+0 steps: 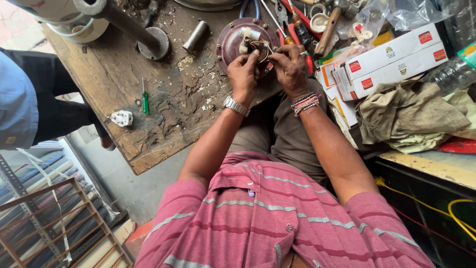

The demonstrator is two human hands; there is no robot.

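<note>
A round maroon motor housing (233, 42) lies on the worn wooden workbench (163, 119), with a white part and thin coloured wires (260, 45) on its top. My left hand (244, 74), a metal watch on its wrist, pinches the wires at the housing's near edge. My right hand (290, 67), with a ring and bead bracelets, grips the same wires from the right. Both hands touch each other over the housing's front rim.
A green screwdriver (145, 101) and a white plug (122, 118) lie at the bench's left. A metal cylinder (194, 35), hammer (328, 30), pliers and red-handled tools sit behind. White cartons (391, 62) and crumpled cloth (411, 111) fill the right. Another person's sleeve (17, 104) is at the left.
</note>
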